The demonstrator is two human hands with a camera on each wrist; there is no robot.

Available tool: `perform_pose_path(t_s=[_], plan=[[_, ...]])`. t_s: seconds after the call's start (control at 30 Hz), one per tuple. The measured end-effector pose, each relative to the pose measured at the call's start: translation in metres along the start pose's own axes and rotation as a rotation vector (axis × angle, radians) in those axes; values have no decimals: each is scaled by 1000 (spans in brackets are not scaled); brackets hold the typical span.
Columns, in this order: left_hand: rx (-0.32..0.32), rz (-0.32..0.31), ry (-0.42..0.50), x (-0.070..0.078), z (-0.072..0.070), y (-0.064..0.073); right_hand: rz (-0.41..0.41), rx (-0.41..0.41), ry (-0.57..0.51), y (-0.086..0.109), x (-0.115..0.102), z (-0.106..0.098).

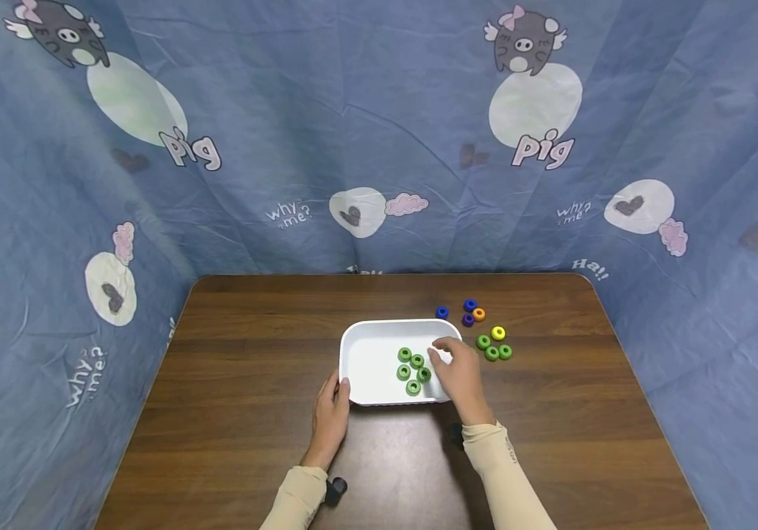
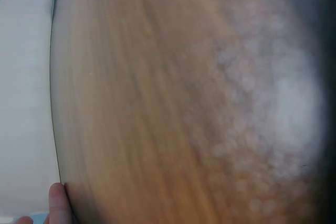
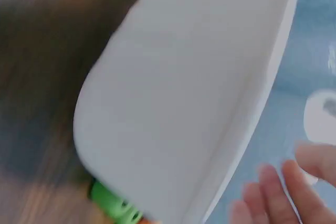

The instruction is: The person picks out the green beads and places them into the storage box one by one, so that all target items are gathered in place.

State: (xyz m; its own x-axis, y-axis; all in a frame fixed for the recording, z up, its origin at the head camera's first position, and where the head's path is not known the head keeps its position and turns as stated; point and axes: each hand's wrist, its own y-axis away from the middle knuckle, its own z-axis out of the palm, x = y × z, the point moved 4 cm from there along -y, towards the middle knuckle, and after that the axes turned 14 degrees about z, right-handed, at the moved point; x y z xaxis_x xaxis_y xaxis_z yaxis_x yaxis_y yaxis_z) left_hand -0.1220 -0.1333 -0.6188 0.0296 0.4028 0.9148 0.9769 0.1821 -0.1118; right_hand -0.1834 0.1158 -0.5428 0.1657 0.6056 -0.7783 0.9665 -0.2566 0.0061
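Note:
A white tray (image 1: 369,353) lies on the table with several small green rings (image 1: 404,372) grouped right of its middle. My left hand (image 1: 331,416) holds the tray's front left corner, thumb at the rim and fingers along the outside. In the left wrist view, a fingertip (image 2: 59,195) rests at the edge of the white wall. Over the tray's right part hovers my right hand (image 1: 461,375), its thumb and fingers curved apart with nothing between them. The right wrist view shows these fingers (image 3: 273,192) spread beside the tray's rim.
Outside the tray's right end lie three green rings (image 1: 492,353), a yellow ring (image 1: 498,333), an orange ring (image 1: 479,314) and a few blue and purple rings (image 1: 468,320). The brown wooden table (image 1: 253,353) meets a blue printed cloth (image 1: 273,147) behind and at both sides.

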Motion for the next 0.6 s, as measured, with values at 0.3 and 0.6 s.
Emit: perform_pose_path(t_s=[0.3,0.6], plan=[[-4,-11,-4,0,-2,-1,247,108,-90,-16,47,-25],[-12,1,1,0,-1,-1,313,33,4,-15,75,-17]])
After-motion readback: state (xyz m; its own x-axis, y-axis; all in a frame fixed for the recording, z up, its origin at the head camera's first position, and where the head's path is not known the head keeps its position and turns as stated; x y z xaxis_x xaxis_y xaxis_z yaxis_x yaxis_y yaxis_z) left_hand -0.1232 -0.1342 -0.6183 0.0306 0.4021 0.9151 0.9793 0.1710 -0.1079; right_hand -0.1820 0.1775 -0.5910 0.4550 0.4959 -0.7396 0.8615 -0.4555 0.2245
